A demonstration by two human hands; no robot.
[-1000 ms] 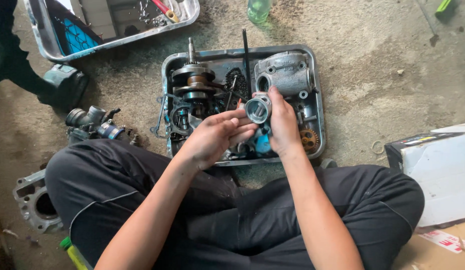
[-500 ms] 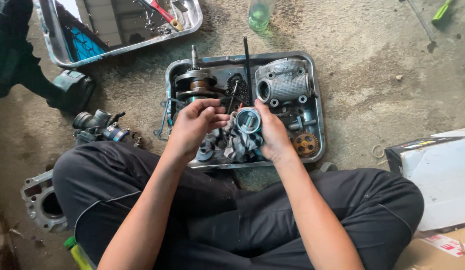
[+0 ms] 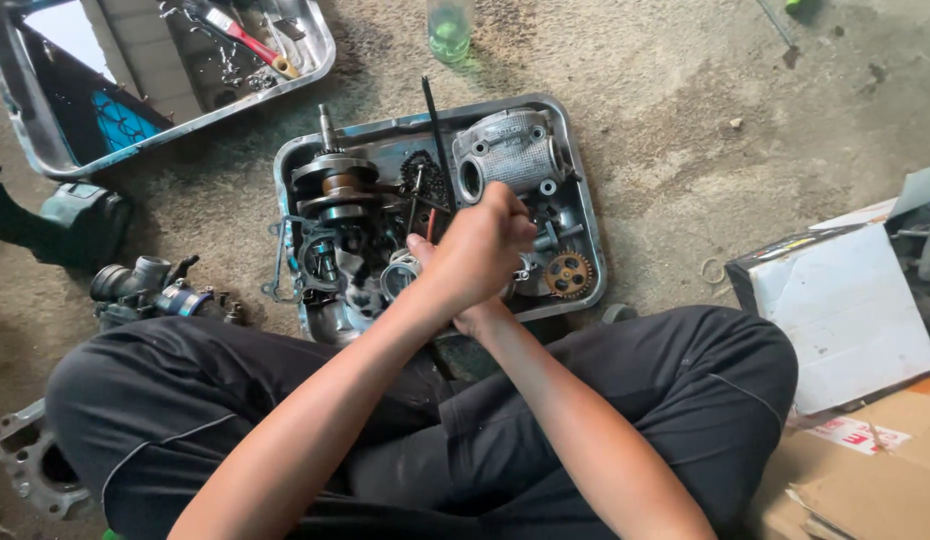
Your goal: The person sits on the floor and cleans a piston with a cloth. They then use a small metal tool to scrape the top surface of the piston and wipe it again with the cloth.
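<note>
My left hand (image 3: pixel 480 250) reaches across into a metal tray (image 3: pixel 588 235) of engine parts, knuckles up and fingers curled, so whatever is under them is hidden. Only the wrist of my right hand (image 3: pixel 477 322) shows, tucked beneath the left. A round silver ring part (image 3: pixel 397 276) lies by my left thumb. The tray also holds a crankshaft (image 3: pixel 330 185), a grey cylinder cover (image 3: pixel 510 150), a toothed gear (image 3: pixel 568 273), a chain (image 3: pixel 421 175) and a thin black rod (image 3: pixel 433 125).
A second metal tray (image 3: pixel 320 62) with a red-handled tool (image 3: pixel 247 40) lies at the back left. A green bottle (image 3: pixel 450 25) stands behind, a carburettor (image 3: pixel 150 290) and engine casing (image 3: pixel 30 462) lie left, and boxes (image 3: pixel 845 310) sit right.
Both hands have dropped from in front of me into the tray. The round part held up in my right hand is no longer raised, and my left hand now covers the right.
</note>
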